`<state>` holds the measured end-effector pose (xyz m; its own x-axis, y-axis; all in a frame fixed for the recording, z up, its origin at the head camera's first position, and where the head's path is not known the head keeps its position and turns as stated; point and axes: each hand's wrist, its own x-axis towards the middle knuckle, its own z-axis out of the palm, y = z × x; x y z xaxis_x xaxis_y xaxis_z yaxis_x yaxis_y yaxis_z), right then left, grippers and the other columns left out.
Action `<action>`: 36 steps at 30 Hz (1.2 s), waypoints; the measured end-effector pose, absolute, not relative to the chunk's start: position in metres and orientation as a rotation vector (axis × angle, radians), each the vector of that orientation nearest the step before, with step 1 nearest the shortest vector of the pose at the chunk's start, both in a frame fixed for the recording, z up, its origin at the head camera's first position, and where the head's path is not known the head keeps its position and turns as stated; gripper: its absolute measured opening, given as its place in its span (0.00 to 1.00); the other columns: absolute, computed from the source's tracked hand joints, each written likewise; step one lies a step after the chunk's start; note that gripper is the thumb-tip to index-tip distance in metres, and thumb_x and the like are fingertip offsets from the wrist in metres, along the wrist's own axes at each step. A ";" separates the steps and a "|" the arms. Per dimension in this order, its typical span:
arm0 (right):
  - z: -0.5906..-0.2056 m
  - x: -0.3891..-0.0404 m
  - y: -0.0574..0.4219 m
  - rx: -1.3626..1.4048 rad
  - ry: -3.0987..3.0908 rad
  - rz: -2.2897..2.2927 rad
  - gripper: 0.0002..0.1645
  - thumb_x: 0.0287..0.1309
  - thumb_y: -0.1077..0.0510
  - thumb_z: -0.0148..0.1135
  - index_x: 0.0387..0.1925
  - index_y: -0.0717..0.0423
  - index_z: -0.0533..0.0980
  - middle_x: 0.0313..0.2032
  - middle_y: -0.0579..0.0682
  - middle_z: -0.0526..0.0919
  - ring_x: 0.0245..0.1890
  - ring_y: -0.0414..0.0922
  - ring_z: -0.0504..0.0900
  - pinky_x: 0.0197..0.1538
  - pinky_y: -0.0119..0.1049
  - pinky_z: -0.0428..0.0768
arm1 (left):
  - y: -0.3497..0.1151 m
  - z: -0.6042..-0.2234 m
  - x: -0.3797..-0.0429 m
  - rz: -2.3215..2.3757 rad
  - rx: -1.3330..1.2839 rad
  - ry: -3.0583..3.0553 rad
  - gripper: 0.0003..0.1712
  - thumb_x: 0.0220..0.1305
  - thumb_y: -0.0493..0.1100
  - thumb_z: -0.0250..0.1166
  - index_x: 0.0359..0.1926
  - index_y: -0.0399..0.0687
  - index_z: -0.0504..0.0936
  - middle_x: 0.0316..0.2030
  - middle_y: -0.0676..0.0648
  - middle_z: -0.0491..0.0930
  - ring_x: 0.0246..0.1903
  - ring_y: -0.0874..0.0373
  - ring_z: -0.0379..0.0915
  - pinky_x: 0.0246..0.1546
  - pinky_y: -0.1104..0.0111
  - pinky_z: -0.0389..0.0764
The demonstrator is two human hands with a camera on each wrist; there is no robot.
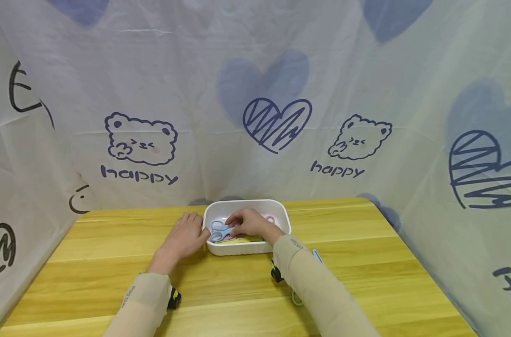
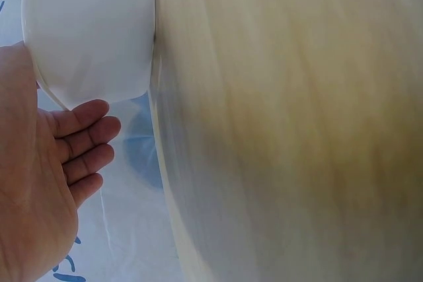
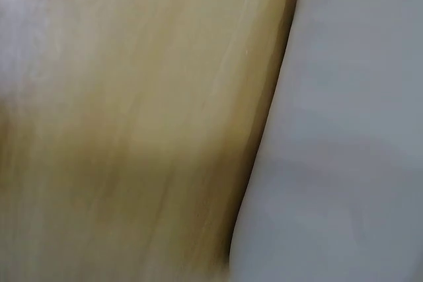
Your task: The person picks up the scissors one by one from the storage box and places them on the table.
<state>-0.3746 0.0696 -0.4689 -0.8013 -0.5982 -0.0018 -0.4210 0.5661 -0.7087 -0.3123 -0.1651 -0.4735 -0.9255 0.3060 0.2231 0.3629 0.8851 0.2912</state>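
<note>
A white box point(image 1: 247, 249) stands near the table's far edge. My left hand point(image 1: 187, 236) is at its left end, the thumb touching the rim and the other fingers loosely extended outside; the left wrist view shows this hand point(image 2: 46, 170) beside the box wall point(image 2: 89, 31). Inside the box, my right hand point(image 1: 251, 222) pinches light blue scissors point(image 1: 217, 226) by the blade end, their handle loops pointing left. Under them lies a yellow item point(image 1: 238, 240), and a pink loop point(image 1: 270, 219) shows behind the hand. The right hand is outside the right wrist view.
Partly covered by my right sleeve, a blue item point(image 1: 317, 255) and a pale green loop point(image 1: 297, 298) lie on the wooden table point(image 1: 225, 290). Printed cloth point(image 1: 204, 140) hangs behind the table and along both sides.
</note>
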 end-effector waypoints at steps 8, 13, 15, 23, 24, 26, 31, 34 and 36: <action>-0.465 -0.373 0.073 -0.839 2.551 -1.090 0.15 0.59 0.64 0.75 0.48 0.63 0.86 0.41 0.54 0.90 0.37 0.34 0.80 0.46 0.27 0.79 | -0.165 -0.473 -0.312 -0.501 -0.522 -2.882 0.21 0.72 0.47 0.55 0.50 0.31 0.77 0.44 0.40 0.76 0.45 0.44 0.66 0.54 0.49 0.70; -0.465 -0.373 0.076 -0.827 2.522 -1.155 0.16 0.59 0.65 0.73 0.50 0.65 0.85 0.44 0.55 0.90 0.36 0.35 0.80 0.43 0.27 0.79 | -0.164 -0.472 -0.311 -0.510 -0.528 -2.880 0.21 0.72 0.47 0.54 0.50 0.30 0.77 0.44 0.39 0.76 0.45 0.44 0.66 0.54 0.49 0.70; -0.466 -0.373 0.076 -0.820 2.511 -1.192 0.17 0.59 0.66 0.72 0.51 0.65 0.85 0.45 0.56 0.89 0.36 0.35 0.80 0.42 0.26 0.79 | -0.164 -0.471 -0.311 -0.508 -0.527 -2.881 0.21 0.71 0.47 0.54 0.50 0.30 0.77 0.44 0.39 0.76 0.45 0.44 0.66 0.53 0.49 0.70; -0.463 -0.369 0.079 -0.757 2.457 -1.337 0.18 0.65 0.63 0.68 0.55 0.63 0.83 0.44 0.55 0.86 0.37 0.37 0.79 0.39 0.28 0.79 | -0.165 -0.474 -0.312 -0.502 -0.518 -2.879 0.21 0.70 0.47 0.54 0.49 0.31 0.77 0.42 0.40 0.75 0.44 0.44 0.65 0.52 0.50 0.70; -0.463 -0.368 0.080 -0.739 2.453 -1.349 0.18 0.66 0.62 0.68 0.56 0.62 0.83 0.44 0.55 0.85 0.37 0.38 0.79 0.38 0.29 0.79 | -0.165 -0.474 -0.312 -0.500 -0.519 -2.880 0.21 0.70 0.47 0.54 0.49 0.31 0.77 0.42 0.40 0.75 0.44 0.44 0.65 0.52 0.50 0.70; -0.462 -0.366 0.081 -0.701 2.422 -1.387 0.19 0.67 0.61 0.67 0.57 0.61 0.82 0.44 0.54 0.84 0.37 0.42 0.81 0.37 0.31 0.81 | -0.165 -0.475 -0.312 -0.501 -0.518 -2.883 0.21 0.71 0.47 0.54 0.49 0.31 0.77 0.43 0.40 0.75 0.45 0.44 0.65 0.53 0.49 0.70; -0.460 -0.363 0.085 -0.628 2.335 -1.489 0.21 0.69 0.60 0.66 0.61 0.60 0.80 0.43 0.54 0.82 0.37 0.55 0.86 0.33 0.37 0.84 | -0.165 -0.473 -0.312 -0.505 -0.519 -2.892 0.22 0.71 0.48 0.53 0.51 0.30 0.77 0.45 0.38 0.76 0.46 0.43 0.66 0.55 0.48 0.70; -0.458 -0.364 0.088 -0.645 2.357 -1.481 0.20 0.69 0.60 0.65 0.61 0.61 0.80 0.44 0.55 0.84 0.37 0.51 0.85 0.34 0.35 0.83 | -0.165 -0.473 -0.312 -0.507 -0.520 -2.894 0.23 0.71 0.48 0.53 0.52 0.30 0.76 0.46 0.38 0.76 0.47 0.43 0.66 0.56 0.48 0.70; -0.456 -0.365 0.090 -0.673 2.383 -1.462 0.20 0.70 0.60 0.65 0.60 0.62 0.80 0.44 0.55 0.85 0.38 0.45 0.84 0.38 0.34 0.82 | -0.165 -0.473 -0.313 -0.509 -0.522 -2.890 0.23 0.71 0.48 0.53 0.52 0.30 0.76 0.47 0.38 0.76 0.47 0.43 0.66 0.56 0.47 0.70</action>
